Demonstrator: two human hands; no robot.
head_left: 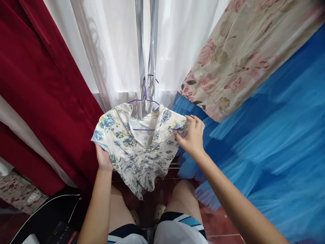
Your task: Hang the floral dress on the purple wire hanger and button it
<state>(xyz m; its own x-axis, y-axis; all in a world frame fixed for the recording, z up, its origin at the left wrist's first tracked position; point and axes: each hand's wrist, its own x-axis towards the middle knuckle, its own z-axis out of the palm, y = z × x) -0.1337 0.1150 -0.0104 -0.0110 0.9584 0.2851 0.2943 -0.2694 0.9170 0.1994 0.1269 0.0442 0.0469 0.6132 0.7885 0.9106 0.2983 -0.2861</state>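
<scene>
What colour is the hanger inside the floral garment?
Purple hanger, seen in the head view.

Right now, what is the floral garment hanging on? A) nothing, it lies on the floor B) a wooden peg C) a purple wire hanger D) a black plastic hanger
C: the purple wire hanger shows through the neck of the floral garment, hooked on the metal pole.

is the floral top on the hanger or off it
On it: the purple hanger runs inside the floral top, hook above the neckline, while the left hand and right hand grip its sides.
</scene>
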